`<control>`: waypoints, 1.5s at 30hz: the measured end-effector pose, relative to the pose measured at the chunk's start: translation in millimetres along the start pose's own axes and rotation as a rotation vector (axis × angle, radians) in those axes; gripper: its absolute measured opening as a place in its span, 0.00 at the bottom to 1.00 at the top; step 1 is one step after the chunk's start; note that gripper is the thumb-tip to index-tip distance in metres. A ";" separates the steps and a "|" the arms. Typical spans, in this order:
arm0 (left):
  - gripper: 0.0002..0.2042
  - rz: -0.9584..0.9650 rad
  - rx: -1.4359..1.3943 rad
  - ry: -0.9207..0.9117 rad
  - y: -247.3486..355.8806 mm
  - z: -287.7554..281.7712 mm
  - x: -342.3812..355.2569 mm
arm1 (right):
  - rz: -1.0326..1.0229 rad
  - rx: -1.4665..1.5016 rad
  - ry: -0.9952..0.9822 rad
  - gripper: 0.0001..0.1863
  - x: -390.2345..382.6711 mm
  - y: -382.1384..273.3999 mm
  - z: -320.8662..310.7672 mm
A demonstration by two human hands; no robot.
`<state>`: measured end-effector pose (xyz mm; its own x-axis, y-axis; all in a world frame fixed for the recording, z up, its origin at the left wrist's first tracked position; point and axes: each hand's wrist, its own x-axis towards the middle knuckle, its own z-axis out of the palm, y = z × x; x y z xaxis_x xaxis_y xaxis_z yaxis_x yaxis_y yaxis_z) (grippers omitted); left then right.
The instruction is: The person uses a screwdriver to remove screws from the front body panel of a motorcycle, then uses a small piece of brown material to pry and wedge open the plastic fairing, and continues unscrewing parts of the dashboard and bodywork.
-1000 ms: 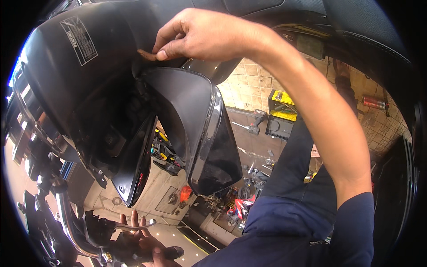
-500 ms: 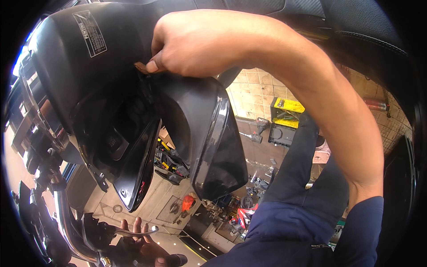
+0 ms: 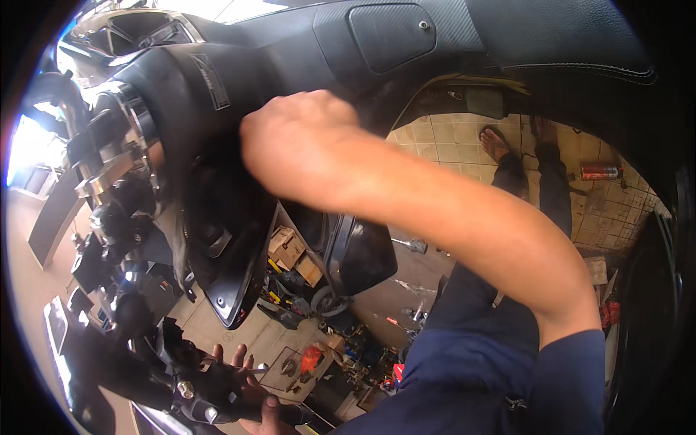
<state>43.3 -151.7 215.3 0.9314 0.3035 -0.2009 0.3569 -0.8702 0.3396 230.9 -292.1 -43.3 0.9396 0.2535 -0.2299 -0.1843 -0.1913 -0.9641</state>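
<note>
The black panel (image 3: 250,69) is located between handlebar (image 3: 296,415) and seat (image 3: 558,36). The right hand (image 3: 301,145) is seen curled over it, fingertips hidden; whether anything is pinched cannot be told. The left hand (image 3: 254,402) is placed at the handlebar, fingers spread, grip closure undetermined.

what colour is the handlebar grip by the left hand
The handlebar grip is black; it shows best in the head view, near the bottom edge.

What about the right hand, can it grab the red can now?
Probably not: the right hand is up by the black bodywork, while the red can lies on the tiled floor, seemingly too low to reach.
</note>
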 end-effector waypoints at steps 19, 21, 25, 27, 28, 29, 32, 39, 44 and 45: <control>0.46 0.029 0.104 0.028 -10.4 -4.7 10.4 | 0.194 0.442 -0.126 0.17 46.7 49.8 -14.3; 0.46 0.020 0.115 0.035 -10.5 -6.5 6.2 | 0.209 0.466 -0.173 0.17 48.4 47.7 -18.1; 0.42 0.046 0.120 0.003 -11.3 -4.3 9.4 | 0.159 0.504 -0.126 0.16 53.2 56.1 -8.6; 0.39 0.043 0.102 -0.006 -7.9 -1.2 6.7 | 0.103 0.531 -0.086 0.15 48.3 62.9 -1.1; 0.38 0.025 0.111 -0.014 -7.7 -3.7 5.6 | 0.028 0.584 -0.081 0.13 54.3 71.4 5.5; 0.37 0.008 0.121 -0.023 -8.2 -5.4 4.3 | -0.022 0.613 -0.102 0.13 59.7 82.2 10.2; 0.32 0.042 0.123 -0.016 -5.0 -1.2 5.2 | -0.163 0.677 -0.097 0.11 67.8 94.0 17.1; 0.31 0.013 0.156 0.046 -13.9 -4.9 6.2 | 0.015 0.994 -0.097 0.09 26.1 99.5 42.9; 0.28 0.049 0.175 0.020 -14.6 -7.8 6.7 | 0.546 1.722 -0.262 0.08 -44.7 31.7 31.7; 0.27 0.051 0.172 0.015 -13.4 -9.0 8.0 | 0.385 1.972 -0.258 0.07 -50.8 13.2 40.9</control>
<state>46.6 -134.2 217.4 0.9493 0.2624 -0.1730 0.2932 -0.9377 0.1866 169.0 -268.7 -49.8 0.7607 0.5966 -0.2557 -0.4933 0.7874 0.3697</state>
